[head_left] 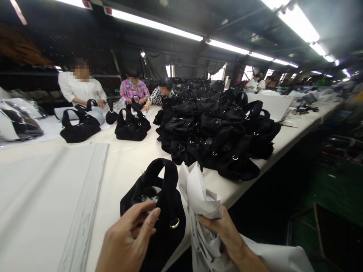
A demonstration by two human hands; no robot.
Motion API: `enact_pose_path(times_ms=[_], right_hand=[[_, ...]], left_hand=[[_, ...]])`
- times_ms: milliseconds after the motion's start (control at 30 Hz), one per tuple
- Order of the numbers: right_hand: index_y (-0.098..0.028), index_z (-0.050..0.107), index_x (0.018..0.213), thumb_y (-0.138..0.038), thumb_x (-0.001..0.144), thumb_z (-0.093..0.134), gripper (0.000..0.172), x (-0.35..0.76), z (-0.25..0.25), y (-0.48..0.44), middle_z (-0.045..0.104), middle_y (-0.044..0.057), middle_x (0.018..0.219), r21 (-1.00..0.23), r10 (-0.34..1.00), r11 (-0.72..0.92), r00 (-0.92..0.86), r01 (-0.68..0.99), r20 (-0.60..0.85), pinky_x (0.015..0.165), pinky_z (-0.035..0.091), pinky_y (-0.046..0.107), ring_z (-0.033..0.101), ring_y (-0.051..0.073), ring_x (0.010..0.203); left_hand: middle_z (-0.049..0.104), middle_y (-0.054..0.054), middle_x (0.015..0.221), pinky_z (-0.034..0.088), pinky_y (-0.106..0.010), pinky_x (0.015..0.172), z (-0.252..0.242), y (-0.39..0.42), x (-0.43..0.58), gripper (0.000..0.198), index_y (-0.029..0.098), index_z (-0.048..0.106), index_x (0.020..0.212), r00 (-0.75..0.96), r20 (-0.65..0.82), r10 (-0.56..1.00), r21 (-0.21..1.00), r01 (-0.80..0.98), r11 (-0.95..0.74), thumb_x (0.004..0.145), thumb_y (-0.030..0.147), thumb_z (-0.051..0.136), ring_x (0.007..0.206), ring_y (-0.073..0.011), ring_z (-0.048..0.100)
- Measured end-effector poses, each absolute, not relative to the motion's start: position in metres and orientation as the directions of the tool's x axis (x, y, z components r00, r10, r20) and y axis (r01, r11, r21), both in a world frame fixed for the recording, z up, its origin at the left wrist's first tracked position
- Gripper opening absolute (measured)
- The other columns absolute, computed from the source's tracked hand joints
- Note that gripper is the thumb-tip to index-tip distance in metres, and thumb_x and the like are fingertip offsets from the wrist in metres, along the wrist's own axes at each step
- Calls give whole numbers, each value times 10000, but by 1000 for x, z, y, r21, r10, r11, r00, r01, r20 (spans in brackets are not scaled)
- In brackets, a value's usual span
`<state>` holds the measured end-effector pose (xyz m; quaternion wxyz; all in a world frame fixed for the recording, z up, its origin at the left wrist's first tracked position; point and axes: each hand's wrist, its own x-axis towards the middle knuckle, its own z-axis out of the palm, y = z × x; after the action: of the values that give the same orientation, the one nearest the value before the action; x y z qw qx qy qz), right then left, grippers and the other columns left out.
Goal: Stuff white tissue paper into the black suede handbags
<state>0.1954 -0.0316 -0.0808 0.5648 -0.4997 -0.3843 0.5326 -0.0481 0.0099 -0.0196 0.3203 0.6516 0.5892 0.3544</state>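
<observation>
A black fabric handbag with a looped handle and a gold ring stands at the table's near edge, its mouth partly open and something pale and shiny inside. At that mouth is my left hand, its fingers curled and thumb close to the index finger. What lies between these fingertips, if anything, is hidden. Just right of the bag, my right hand is closed around a crumpled bundle of white paper. Folded layers of the bundle hang below the grip, and the top flares out above it.
A large pile of black handbags covers the table beyond. Two handbags stand farther left. A stack of white sheets lies at left. Several co-workers, one in a white top, work across the table. A dark frame stands on the floor at right.
</observation>
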Motion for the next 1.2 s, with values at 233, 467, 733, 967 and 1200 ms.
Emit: enact_pose_path(times_ms=[233, 467, 733, 967, 1200], right_hand=[[-129, 659, 996, -402, 596, 889, 535, 196, -77, -14, 657, 44, 841, -965, 985, -129, 81, -226, -151, 722, 481, 298, 586, 181, 765], [-135, 670, 1052, -413, 613, 877, 559, 199, -73, -19, 682, 62, 901, -985, 987, -72, 129, -158, -93, 762, 488, 312, 607, 210, 834], [-155, 654, 1090, -398, 712, 826, 481, 172, -27, 41, 685, 48, 975, -991, 991, 119, -70, 54, 115, 811, 483, 295, 612, 198, 889], [-213, 592, 1277, -446, 841, 712, 509, 133, -9, 87, 663, 50, 1136, -1000, 855, 17, -518, -12, 20, 964, 448, 313, 597, 187, 1062], [-158, 695, 1015, -386, 603, 892, 511, 90, -22, 77, 674, 13, 863, -939, 705, -306, -701, -158, -112, 838, 476, 272, 609, 135, 794]], left_hand=[[500, -160, 1407, 439, -467, 1037, -20, 118, -91, 658, 146, 549, 1250, 203, 238, 950, 576, 757, -307, 709, 506, 656, 1305, -367, 467], [664, -33, 900, 455, -321, 735, -36, 113, -86, 161, 215, 604, 874, 249, 148, 957, 555, 781, -289, 798, 335, 528, 854, -232, 634], [547, -63, 921, 416, -352, 743, -46, 61, -90, 254, 221, 536, 870, -185, 169, 968, 494, 866, 79, 888, 421, 380, 850, -249, 580], [506, -44, 897, 368, -327, 623, -52, 42, -115, 243, 226, 542, 914, -170, 90, 981, 499, 860, 104, 839, 417, 412, 679, -212, 549], [593, -28, 634, 403, -305, 581, -60, 60, -120, 168, 221, 548, 629, -322, 209, 923, 867, 497, -23, 684, 374, 506, 623, -210, 543]])
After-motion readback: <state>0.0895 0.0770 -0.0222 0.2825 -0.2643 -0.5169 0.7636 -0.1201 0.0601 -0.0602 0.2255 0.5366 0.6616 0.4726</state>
